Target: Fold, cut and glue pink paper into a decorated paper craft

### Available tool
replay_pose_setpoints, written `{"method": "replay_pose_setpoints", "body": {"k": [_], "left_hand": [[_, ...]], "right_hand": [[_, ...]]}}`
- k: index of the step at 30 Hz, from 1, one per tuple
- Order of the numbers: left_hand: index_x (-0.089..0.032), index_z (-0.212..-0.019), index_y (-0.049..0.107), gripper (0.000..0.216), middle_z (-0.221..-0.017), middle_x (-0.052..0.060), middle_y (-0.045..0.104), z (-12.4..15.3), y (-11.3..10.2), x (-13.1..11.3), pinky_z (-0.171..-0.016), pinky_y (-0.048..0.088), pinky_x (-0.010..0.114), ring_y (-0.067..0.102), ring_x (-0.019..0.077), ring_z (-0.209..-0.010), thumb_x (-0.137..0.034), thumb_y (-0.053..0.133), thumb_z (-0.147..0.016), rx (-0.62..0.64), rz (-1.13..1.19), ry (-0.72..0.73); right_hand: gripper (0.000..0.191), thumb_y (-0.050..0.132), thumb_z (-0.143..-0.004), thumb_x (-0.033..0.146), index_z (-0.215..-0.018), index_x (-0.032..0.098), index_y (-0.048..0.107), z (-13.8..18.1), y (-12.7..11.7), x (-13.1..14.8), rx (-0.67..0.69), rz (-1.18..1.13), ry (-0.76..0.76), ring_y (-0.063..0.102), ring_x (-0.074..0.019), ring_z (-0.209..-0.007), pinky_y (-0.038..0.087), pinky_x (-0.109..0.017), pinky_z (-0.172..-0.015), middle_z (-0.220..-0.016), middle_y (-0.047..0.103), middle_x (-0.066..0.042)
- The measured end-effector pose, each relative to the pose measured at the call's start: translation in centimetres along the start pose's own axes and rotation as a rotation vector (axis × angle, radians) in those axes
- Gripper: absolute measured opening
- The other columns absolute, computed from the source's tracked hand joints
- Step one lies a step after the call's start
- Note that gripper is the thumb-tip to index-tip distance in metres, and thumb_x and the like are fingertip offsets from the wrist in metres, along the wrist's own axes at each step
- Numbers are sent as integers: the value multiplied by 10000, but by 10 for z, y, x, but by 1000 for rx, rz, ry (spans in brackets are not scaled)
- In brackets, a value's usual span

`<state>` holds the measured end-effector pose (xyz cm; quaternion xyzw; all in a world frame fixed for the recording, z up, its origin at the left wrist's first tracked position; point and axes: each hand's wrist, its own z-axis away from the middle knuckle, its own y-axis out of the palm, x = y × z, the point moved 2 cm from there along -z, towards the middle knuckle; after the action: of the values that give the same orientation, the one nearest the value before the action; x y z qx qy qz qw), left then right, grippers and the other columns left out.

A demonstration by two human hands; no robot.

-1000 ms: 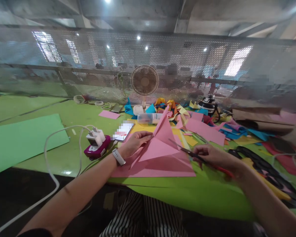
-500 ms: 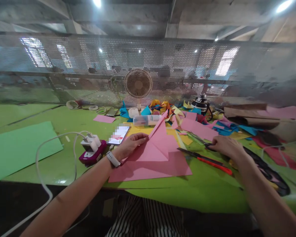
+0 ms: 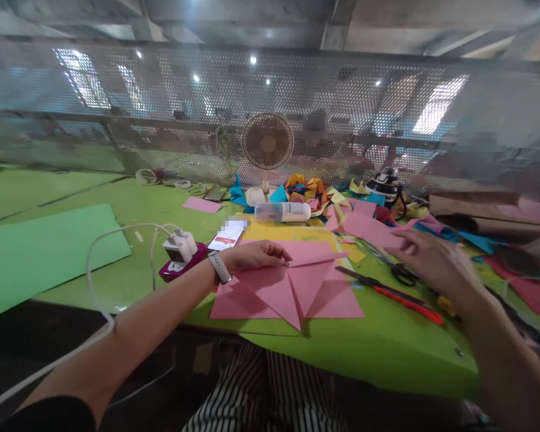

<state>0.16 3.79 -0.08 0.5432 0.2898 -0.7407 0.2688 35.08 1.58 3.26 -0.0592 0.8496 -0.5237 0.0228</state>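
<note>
Head view: left hand [image 3: 257, 255] lies flat, fingers extended, pressing the folded pink paper sheet [image 3: 297, 291] on the green table [image 3: 387, 354]; right hand [image 3: 436, 264] hovers open and empty beside it; sheet judged light, limp, crease-prone, best pinched at a free corner.

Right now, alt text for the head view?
The left hand lies flat on folded pink paper on a green table; the right hand hovers open near red-handled scissors. Coloured scraps and a fan sit behind.
</note>
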Motion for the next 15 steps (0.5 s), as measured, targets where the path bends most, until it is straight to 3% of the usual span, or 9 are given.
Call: {"method": "replay_pose_setpoints", "body": {"k": [2,4,6,8,11,15], "left_hand": [[-174,-963,649,314,-880,23,654,-3,-3,1,-700,422,230,571,105,-743,-349,698,-707,16,-30,6],[-178,-990,640,329,-915,27,652,-7,-6,2,-703,421,229,574,108,-758,-359,684,-718,31,-64,-8],[-174,-1009,628,341,-933,32,648,-10,-8,3,-711,423,230,577,114,-779,-363,669,-729,52,-99,-17],[-166,-1024,613,335,-949,39,646,-12,-8,2,-741,426,239,579,125,-817,-365,639,-756,85,-150,8],[-150,-1023,609,289,-978,55,642,-12,-5,-5,-787,421,257,575,144,-866,-344,567,-813,104,-387,109],[-149,-1048,609,299,-1005,82,619,-3,2,-14,-799,415,294,555,181,-897,-350,516,-847,-103,-877,306]], "right_hand": [[504,503,-832,415,-1295,227,439,8,-2,40,-104,-55,-305,558,-265,-1019,464,-372,-787,-1181,576,-95],[531,518,-840,292,-1346,224,372,20,3,78,-138,-31,-579,404,-295,-1214,386,-436,-935,-1335,449,-110],[512,504,-844,186,-1340,215,380,31,10,108,-118,-38,-814,330,-289,-1267,348,-451,-972,-1405,361,-121],[421,480,-851,150,-1270,186,463,38,18,127,-72,-85,-959,378,-280,-1225,370,-448,-942,-1374,404,-139],[260,447,-873,148,-1088,170,591,37,29,138,-24,-239,-1013,522,-240,-1027,436,-403,-818,-1167,587,-136],[211,453,-883,165,-955,183,651,26,48,135,57,-492,-871,570,-187,-878,455,-325,-740,-960,655,-90]]}}
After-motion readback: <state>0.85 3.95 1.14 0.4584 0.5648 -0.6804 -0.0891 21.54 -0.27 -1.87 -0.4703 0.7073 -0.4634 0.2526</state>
